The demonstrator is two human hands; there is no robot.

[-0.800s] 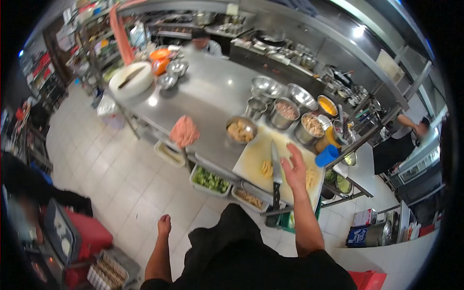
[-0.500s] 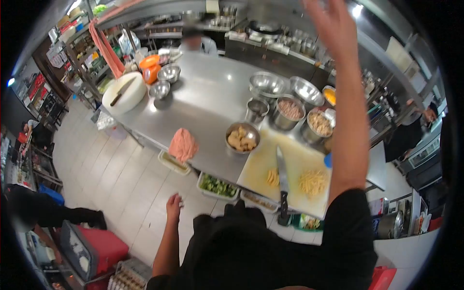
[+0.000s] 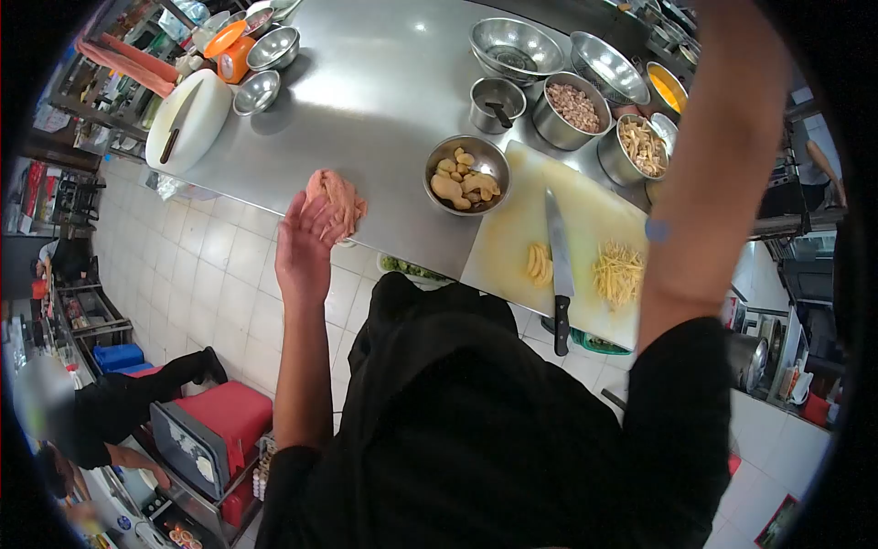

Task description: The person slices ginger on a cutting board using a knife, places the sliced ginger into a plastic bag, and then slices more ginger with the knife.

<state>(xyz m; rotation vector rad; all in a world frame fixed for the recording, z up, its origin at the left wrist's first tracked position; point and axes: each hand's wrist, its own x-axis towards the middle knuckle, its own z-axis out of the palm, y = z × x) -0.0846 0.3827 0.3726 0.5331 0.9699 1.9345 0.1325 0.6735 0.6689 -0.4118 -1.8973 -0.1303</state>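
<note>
My left hand (image 3: pixel 304 252) is at the near edge of the steel table, open, its fingers against the left side of a crumpled pink cloth (image 3: pixel 338 203). Whether it touches the cloth, I cannot tell. My right forearm (image 3: pixel 722 174) stretches up past the board; the hand itself lies beyond the top edge. On the yellowish cutting board (image 3: pixel 498 252) lies a kitchen knife (image 3: pixel 559 256), between a few ginger slices (image 3: pixel 540 264) and a heap of ginger shreds (image 3: pixel 618 273). Beside the board, a steel bowl (image 3: pixel 432 169) contains ginger pieces (image 3: pixel 465 181).
Pots of chopped meat (image 3: pixel 572 108) and pale strips (image 3: pixel 642 146) stand behind the board, near a colander (image 3: pixel 517 57). At left are a round white board (image 3: pixel 187 128) with another knife, and an orange scale (image 3: pixel 232 59). Another person (image 3: pixel 119 403) bends at lower left.
My left hand has risen from beside my body to the pink cloth. My raised right hand has passed out of view at the top. The camera has tilted downward.
</note>
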